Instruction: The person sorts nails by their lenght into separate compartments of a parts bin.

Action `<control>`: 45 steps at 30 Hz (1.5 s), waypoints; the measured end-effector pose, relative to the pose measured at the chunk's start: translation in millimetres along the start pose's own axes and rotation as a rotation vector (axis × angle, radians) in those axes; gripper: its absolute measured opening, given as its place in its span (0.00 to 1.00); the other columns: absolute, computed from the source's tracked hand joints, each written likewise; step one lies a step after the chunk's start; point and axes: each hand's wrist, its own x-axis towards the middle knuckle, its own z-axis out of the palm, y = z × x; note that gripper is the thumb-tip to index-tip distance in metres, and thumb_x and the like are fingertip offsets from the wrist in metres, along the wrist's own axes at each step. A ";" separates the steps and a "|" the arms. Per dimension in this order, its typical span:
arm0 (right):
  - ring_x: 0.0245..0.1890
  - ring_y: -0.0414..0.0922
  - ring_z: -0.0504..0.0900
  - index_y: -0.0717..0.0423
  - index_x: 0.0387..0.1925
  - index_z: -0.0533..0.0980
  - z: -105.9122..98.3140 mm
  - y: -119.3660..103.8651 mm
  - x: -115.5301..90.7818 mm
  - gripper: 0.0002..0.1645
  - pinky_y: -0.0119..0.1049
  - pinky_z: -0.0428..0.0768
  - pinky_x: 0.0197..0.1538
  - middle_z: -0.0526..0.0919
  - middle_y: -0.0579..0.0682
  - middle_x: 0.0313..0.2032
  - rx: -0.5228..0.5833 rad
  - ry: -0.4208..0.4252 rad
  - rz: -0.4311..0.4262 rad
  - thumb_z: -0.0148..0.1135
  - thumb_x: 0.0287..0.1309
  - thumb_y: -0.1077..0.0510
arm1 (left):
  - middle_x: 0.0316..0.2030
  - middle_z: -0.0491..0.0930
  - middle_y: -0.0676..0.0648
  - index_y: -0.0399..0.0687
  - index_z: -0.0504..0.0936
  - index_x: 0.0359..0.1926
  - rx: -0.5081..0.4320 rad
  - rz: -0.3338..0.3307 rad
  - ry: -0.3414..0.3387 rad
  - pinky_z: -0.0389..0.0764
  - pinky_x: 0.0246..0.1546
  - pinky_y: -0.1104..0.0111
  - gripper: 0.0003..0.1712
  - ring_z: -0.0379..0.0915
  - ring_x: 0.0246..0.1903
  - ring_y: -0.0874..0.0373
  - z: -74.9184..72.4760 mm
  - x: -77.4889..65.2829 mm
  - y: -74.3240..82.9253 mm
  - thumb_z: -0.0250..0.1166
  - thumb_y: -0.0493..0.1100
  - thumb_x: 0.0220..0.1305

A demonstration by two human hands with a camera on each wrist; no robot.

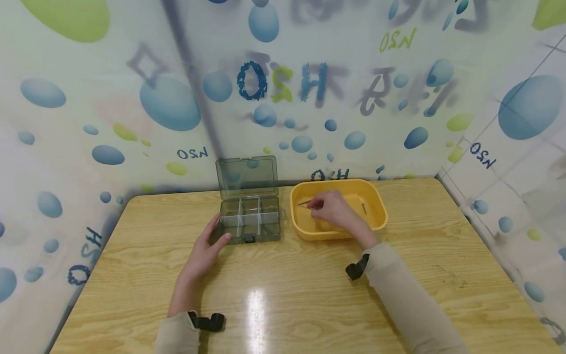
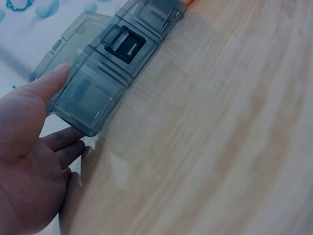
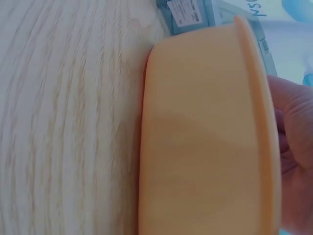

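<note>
Metal piece [image 1: 303, 202], indistinct, end hidden behind fingers [image 1: 315, 203]

- Tabletop [image 1: 309, 290]: light wood grain; glare patch [image 1: 256, 314] toward near edge.
- Rear wall [image 1: 239, 132], beyond far edge: white, printed with ovals [image 1: 170, 103] and lettering [image 1: 306, 81]; diagonal shadow band [image 1: 194, 83].
- Left wall [image 1: 57, 152], right wall [image 1: 508, 187]: matching print.

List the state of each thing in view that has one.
Box: open, upright.
Lid: raised.
Latch: unfastened.
Tray: upright, uncovered, small dark piece inside.
Left hand: touching the box's left end.
Right hand: pinching something thin over the tray.
</note>
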 end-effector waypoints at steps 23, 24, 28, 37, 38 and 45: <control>0.31 0.41 0.78 0.59 0.39 0.87 18.8 -34.8 -2.3 0.08 0.37 0.79 0.43 0.85 0.45 0.31 0.003 0.012 -0.135 0.67 0.57 0.65 | 0.78 0.50 0.33 0.48 0.51 0.82 -0.008 0.003 -0.008 0.45 0.74 0.41 0.41 0.42 0.78 0.37 -1.5 0.4 -1.4 0.60 0.49 0.78; 0.31 0.41 0.79 0.60 0.39 0.87 19.7 -35.2 -1.9 0.08 0.36 0.79 0.43 0.85 0.45 0.31 0.007 0.010 -0.139 0.67 0.58 0.66 | 0.78 0.50 0.33 0.48 0.50 0.82 -0.008 0.001 -0.009 0.45 0.74 0.41 0.42 0.42 0.78 0.37 -1.6 0.3 -1.5 0.60 0.49 0.78; 0.32 0.41 0.79 0.63 0.41 0.87 22.8 -36.8 -0.5 0.10 0.34 0.81 0.39 0.86 0.46 0.33 0.023 0.012 -0.154 0.67 0.58 0.66 | 0.78 0.50 0.33 0.49 0.50 0.82 -0.013 0.003 -0.008 0.45 0.74 0.41 0.41 0.42 0.78 0.37 -1.1 0.8 -1.8 0.60 0.49 0.78; 0.32 0.41 0.79 0.64 0.42 0.87 29.3 -40.2 3.1 0.11 0.33 0.81 0.38 0.86 0.47 0.33 0.038 0.012 -0.168 0.65 0.58 0.67 | 0.78 0.51 0.33 0.51 0.52 0.82 0.003 0.007 0.002 0.45 0.74 0.42 0.40 0.43 0.78 0.38 -0.3 1.8 -6.3 0.59 0.51 0.78; 0.32 0.41 0.80 0.64 0.42 0.87 30.2 -40.9 3.5 0.11 0.33 0.81 0.38 0.86 0.47 0.33 0.039 0.013 -0.172 0.65 0.58 0.67 | 0.78 0.51 0.33 0.52 0.52 0.82 0.004 0.005 0.002 0.45 0.74 0.42 0.40 0.43 0.78 0.38 -0.3 1.8 -6.1 0.59 0.51 0.78; 0.33 0.42 0.80 0.65 0.41 0.86 38.7 -47.8 7.0 0.10 0.33 0.81 0.39 0.86 0.49 0.34 0.044 0.029 -0.201 0.65 0.57 0.68 | 0.78 0.51 0.34 0.50 0.52 0.82 -0.004 0.009 0.002 0.44 0.74 0.42 0.41 0.43 0.78 0.38 -0.1 1.5 -2.1 0.59 0.51 0.78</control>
